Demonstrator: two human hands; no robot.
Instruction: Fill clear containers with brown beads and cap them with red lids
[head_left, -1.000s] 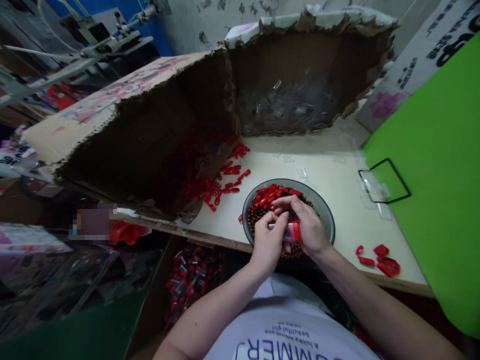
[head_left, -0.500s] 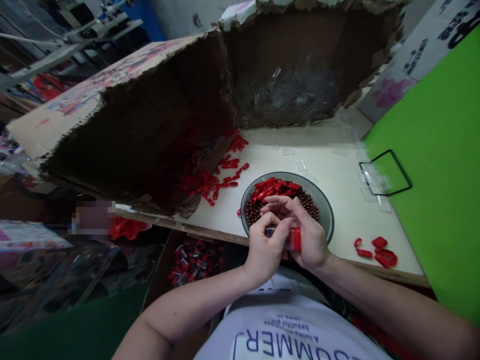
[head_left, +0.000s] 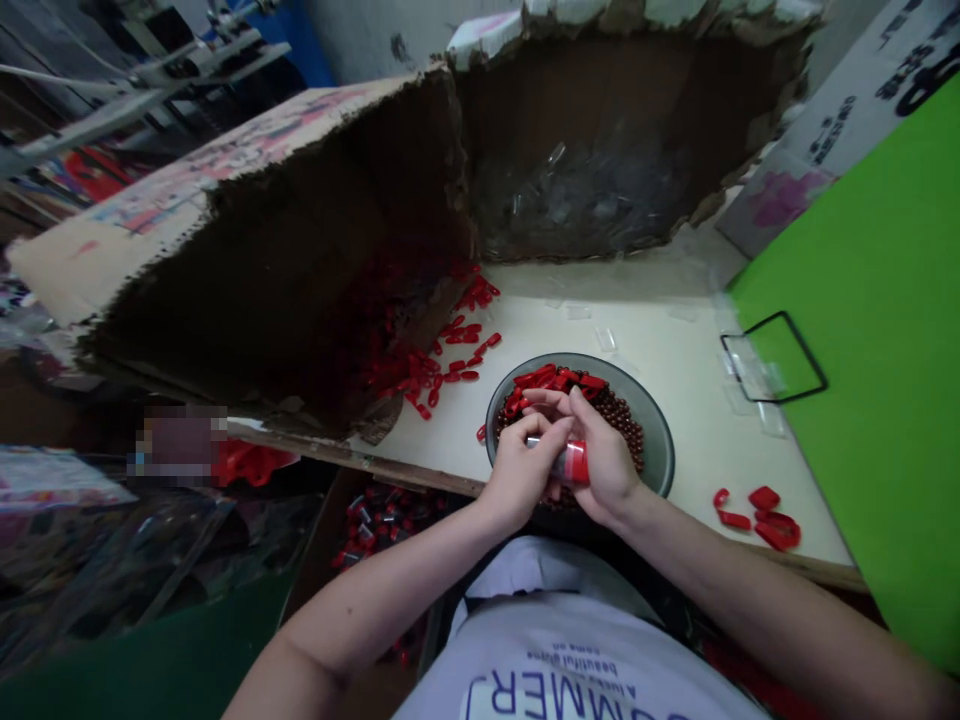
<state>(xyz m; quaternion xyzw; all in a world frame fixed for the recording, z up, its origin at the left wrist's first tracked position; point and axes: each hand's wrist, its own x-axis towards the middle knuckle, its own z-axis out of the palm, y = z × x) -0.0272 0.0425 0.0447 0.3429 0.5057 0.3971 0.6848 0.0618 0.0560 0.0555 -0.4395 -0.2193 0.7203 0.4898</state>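
A green panel stood along the right side of the counter, a cream-coloured board. Two torn cardboard cartons occupied the far end: the left carton held loose red caps, which spilled from its open side onto the counter, and the right carton held clear plastic pieces. Below the near edge of the counter, a lower carton held capped tubes.

A grey bowl sat on the counter near its front edge, containing dark brown beads with a cluster of red caps on top. A black wire frame lay toward the right, near the green panel, with several red plastic pieces on the counter in front of it.

The left hand and right hand were both closed narrowly on a small clear tube above the near part of the bowl. The left fingers pinched the clear end of the tube. The right hand gripped the end fitted with a red cap, with its fingers reaching across toward the left hand.
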